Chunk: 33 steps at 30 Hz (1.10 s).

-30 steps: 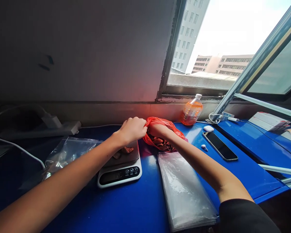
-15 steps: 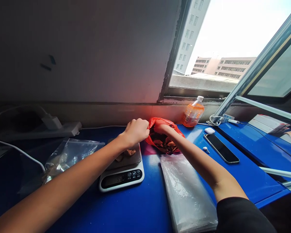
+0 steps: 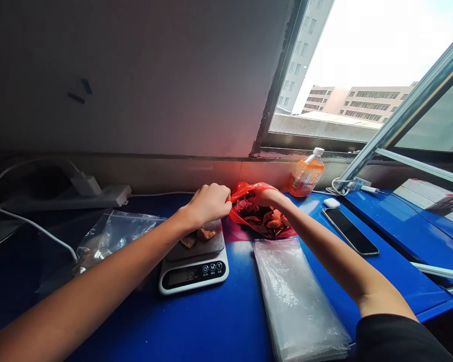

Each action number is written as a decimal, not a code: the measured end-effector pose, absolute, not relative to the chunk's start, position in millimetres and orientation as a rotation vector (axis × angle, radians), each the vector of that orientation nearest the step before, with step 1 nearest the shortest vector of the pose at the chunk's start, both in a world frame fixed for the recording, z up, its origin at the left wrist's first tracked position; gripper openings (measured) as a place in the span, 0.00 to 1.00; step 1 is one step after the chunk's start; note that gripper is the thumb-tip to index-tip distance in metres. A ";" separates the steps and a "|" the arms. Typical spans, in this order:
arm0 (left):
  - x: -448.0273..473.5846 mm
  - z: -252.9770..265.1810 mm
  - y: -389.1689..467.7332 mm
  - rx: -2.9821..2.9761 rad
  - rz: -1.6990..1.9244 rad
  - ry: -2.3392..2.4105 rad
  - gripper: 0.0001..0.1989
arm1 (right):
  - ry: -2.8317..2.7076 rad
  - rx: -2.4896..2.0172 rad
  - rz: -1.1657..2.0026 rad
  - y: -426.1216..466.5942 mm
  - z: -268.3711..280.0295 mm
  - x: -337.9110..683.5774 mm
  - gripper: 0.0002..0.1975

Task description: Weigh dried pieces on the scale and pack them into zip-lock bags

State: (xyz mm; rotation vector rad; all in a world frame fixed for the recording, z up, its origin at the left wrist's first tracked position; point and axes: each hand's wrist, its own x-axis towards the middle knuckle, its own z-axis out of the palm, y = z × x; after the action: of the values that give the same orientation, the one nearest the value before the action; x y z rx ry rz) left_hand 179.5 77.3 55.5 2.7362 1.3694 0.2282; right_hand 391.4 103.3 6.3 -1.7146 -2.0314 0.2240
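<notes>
My left hand (image 3: 210, 202) is closed on the left rim of a red plastic bag (image 3: 236, 213), holding its mouth apart. Inside the bag lie dried brown pieces (image 3: 274, 219), some curved like peel or bark. My right hand (image 3: 265, 196) reaches into the bag from the right; its fingers are hidden behind the hand and among the contents. Below my left forearm is a white digital kitchen scale (image 3: 193, 279), its display lit with digits that look like 95. A few brown lumps (image 3: 206, 234) rest on the scale's plate, partly covered by my forearm.
A stack of clear zip bags (image 3: 300, 301) lies in front of the red bag. Another clear bag (image 3: 117, 234) with something inside is at left, near a power strip (image 3: 113, 196). An orange drink bottle (image 3: 307, 173), an earphone case (image 3: 331, 203) and a phone (image 3: 350, 231) are at right.
My right hand has risen slightly and shifted right inside the red bag, showing more of the brown pieces. My left hand keeps its hold on the rim. The view has turned a little.
</notes>
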 end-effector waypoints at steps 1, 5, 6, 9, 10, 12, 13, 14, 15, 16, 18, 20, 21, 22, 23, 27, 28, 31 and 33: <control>179.7 55.2 77.6 2.731 0.228 1.369 0.13 | -2.047 -1.737 0.238 101.4 7.2 393.6 0.08; 181.8 53.2 78.5 2.727 0.244 1.348 0.11 | -2.105 -1.813 0.290 89.4 14.4 397.3 0.09; 182.2 52.4 78.6 2.728 0.254 1.340 0.11 | -2.117 -1.791 0.328 85.7 16.9 397.4 0.09; 182.2 50.2 77.6 2.686 0.337 1.324 0.12 | -2.087 -1.567 0.612 73.9 23.2 397.3 0.12; 182.0 49.9 76.6 2.660 0.392 1.309 0.13 | -2.038 -1.484 0.739 69.8 24.2 397.1 0.14; 181.7 50.2 73.7 2.613 0.520 1.232 0.15 | -1.895 -1.399 0.948 61.0 23.8 395.5 0.18; 181.7 50.8 71.9 2.598 0.574 1.173 0.15 | -1.814 -1.394 1.012 56.4 22.9 393.7 0.19; 182.1 51.6 70.0 2.587 0.610 1.113 0.14 | -1.736 -1.397 1.054 51.4 22.0 391.0 0.20; 182.7 52.7 68.0 2.574 0.626 1.062 0.13 | -1.668 -1.396 1.085 46.2 21.3 387.5 0.20; 183.4 54.0 66.0 2.556 0.629 1.022 0.12 | -1.612 -1.387 1.109 40.8 21.1 383.2 0.20; 184.8 57.1 61.8 2.502 0.619 0.968 0.10 | -1.537 -1.346 1.143 29.6 23.2 373.2 0.19; 185.0 60.7 57.2 2.416 0.638 0.938 0.08 | -1.480 -1.290 1.130 18.6 28.0 363.0 0.17; 184.2 62.6 54.8 2.369 0.668 0.928 0.07 | -1.450 -1.269 1.111 13.7 30.8 358.5 0.16; 182.7 64.4 52.3 2.325 0.706 0.924 0.07 | -1.424 -1.251 1.099 9.3 33.6 354.3 0.16; 180.5 66.0 49.7 2.286 0.748 0.927 0.07 | -1.404 -1.233 1.098 5.7 36.2 350.4 0.16; 166.2 68.2 39.4 2.151 0.881 0.965 0.12 | -1.404 -1.109 1.144 -1.8 43.3 334.0 0.16; 161.5 67.2 36.8 2.104 0.905 0.966 0.12 | -1.422 -1.078 1.138 -2.4 44.8 328.8 0.16; 143.8 59.5 28.4 1.927 1.003 0.991 0.11 | -1.499 -1.051 1.074 -2.4 49.2 311.2 0.16; 127.3 50.3 23.1 1.813 1.063 1.055 0.12 | -1.536 -1.078 1.028 -0.7 50.2 301.5 0.15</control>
State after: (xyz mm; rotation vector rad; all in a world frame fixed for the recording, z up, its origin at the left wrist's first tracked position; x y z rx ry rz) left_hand 127.3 23.1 50.3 1.8134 1.0554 1.0632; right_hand 301.5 -0.7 50.2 -1.0780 -1.5359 1.0285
